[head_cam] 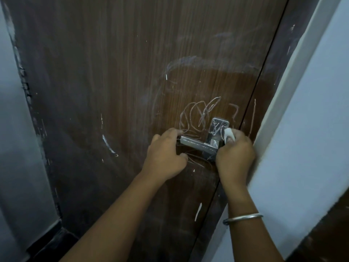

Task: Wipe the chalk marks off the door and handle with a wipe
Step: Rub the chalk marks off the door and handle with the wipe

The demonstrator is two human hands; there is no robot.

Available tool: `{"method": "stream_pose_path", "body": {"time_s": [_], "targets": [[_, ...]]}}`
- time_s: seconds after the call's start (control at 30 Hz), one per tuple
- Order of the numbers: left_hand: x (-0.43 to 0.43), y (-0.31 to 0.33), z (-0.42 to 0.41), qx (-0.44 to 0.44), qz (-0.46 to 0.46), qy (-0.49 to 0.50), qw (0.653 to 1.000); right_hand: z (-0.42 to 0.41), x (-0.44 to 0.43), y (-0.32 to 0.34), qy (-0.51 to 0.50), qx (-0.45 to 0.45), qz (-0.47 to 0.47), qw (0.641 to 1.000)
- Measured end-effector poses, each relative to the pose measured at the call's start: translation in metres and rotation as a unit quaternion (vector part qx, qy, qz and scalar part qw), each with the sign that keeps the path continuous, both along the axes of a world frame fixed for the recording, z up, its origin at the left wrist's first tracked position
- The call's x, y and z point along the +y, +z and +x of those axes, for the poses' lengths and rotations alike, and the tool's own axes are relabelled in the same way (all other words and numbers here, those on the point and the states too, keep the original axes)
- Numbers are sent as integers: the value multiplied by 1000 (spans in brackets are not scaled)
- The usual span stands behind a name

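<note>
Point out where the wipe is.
Head view, right of centre: the wipe is pinched in the right hand, against the right edge of the handle plate.

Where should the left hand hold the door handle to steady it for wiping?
At its free left end, coming from the left: the handle runs level away from the plate, and the right hand pinches the wipe at the plate end.

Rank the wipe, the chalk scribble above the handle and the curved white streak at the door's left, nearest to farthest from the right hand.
1. wipe, held in the right hand itself.
2. chalk scribble, just up-left, above the handle.
3. curved white streak, far left, past the left hand.
</note>
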State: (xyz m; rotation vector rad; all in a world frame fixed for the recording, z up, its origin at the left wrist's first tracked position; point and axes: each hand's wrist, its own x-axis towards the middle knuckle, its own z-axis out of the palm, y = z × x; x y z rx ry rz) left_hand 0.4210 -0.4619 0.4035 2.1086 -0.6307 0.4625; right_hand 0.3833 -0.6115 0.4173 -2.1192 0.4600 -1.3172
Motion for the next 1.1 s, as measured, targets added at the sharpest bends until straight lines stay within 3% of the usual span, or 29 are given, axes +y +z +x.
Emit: {"method": "stream_pose_path", "body": {"time_s": [0.23,0.47,0.73,0.9,1.1], "targets": [[2,1,-1,9,-7,-13,1000,6,0,8,15,-46,40,998],[0,-2,-2,13,-34,-17,999,-7,7,-33,30,-4,99,995],[-2,-9,1,17,-60,-18,998,4,4,-18,26,-47,94,994],[-4,-11,2,21,-60,-12,998,0,13,-59,25,-35,187,981],[-4,-12,3,24,-56,-11,998,6,18,-57,34,-83,284,955]]}}
